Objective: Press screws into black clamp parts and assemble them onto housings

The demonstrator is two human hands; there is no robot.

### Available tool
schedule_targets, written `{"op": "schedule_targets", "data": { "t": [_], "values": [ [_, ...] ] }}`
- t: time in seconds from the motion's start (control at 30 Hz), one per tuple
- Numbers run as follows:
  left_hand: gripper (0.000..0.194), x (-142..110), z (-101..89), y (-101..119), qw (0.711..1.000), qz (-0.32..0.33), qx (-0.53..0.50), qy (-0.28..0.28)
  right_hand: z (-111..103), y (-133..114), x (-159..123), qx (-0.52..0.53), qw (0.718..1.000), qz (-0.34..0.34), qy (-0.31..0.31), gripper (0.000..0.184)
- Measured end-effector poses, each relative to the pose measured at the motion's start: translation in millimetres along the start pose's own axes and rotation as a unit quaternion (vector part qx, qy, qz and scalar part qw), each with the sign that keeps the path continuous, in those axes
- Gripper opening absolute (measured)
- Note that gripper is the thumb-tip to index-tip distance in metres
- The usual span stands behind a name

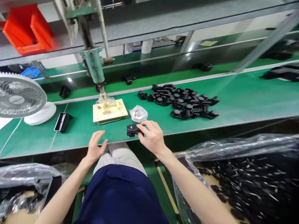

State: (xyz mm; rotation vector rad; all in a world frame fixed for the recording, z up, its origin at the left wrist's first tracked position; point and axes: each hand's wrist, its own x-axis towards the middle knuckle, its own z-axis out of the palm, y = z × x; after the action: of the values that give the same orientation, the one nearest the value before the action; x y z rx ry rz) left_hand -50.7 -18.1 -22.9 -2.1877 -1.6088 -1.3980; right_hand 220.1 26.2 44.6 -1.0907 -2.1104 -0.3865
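My right hand (150,135) grips one end of a black plastic part (132,129), a rounded piece with a knob-like underside, just above the table's front edge. To the left, my left hand (96,145) is raised with thumb and fingers apart and holds nothing. Beyond my hands lies a small clear plastic bag (138,114) with little metal pieces in it. A cream fixture plate (116,109) sits under the green press (93,63). Several black plastic assemblies (182,99) are heaped to the right on the green table (243,102).
At the left stand a white fan (39,113) and a black hollow part (63,122). An orange bin (28,29) rests on the overhead shelf. Plastic-lined boxes of black parts (252,180) flank me below the table. A metal rail (205,77) runs behind.
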Motion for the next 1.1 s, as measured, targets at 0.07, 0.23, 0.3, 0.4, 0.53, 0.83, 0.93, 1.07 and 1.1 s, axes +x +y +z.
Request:
{"op": "schedule_targets", "data": {
  "t": [0.07, 0.23, 0.3, 0.4, 0.53, 0.83, 0.93, 1.07, 1.1],
  "values": [
    [0.037, 4, 2.9, 21, 0.999, 0.025, -0.031, 0.001, 10, -18, 5, 0.060, 0.998, -0.018, 0.000, 0.022],
    [0.048, 12, 1.0, 32, 0.988, 0.088, -0.125, 0.013, 48, -49, 7, 0.233, 0.971, -0.015, -0.052, 0.020],
    [0.046, 14, 0.0, 25, 0.990, 0.069, -0.121, 0.027, 64, -54, 8, 0.295, 0.953, 0.008, -0.072, 0.021],
    [0.048, 17, 0.6, 10, 0.992, 0.035, -0.076, 0.094, 84, -62, 8, 0.353, 0.926, 0.120, -0.061, 0.015],
    [0.041, 23, 1.5, -1, 0.984, 0.064, 0.019, 0.163, 98, -77, 7, 0.532, 0.744, 0.366, -0.169, 0.021],
    [0.018, 22, -15.9, -20, 0.986, 0.165, 0.026, 0.005, 127, -87, 7, 0.711, 0.325, 0.549, -0.296, 0.036],
    [0.027, 39, -52.8, -83, 0.979, -0.006, 0.165, 0.122, 129, -79, 8, 0.754, 0.305, 0.516, -0.271, 0.036],
    [0.061, 70, -100.9, -168, 0.903, -0.401, 0.129, 0.082, 126, -72, 11, 0.765, 0.266, 0.496, -0.313, 0.033],
    [0.064, 76, -107.8, -181, 0.881, -0.463, 0.085, 0.054, 126, -71, 11, 0.767, 0.255, 0.493, -0.321, 0.033]
  ]
}}
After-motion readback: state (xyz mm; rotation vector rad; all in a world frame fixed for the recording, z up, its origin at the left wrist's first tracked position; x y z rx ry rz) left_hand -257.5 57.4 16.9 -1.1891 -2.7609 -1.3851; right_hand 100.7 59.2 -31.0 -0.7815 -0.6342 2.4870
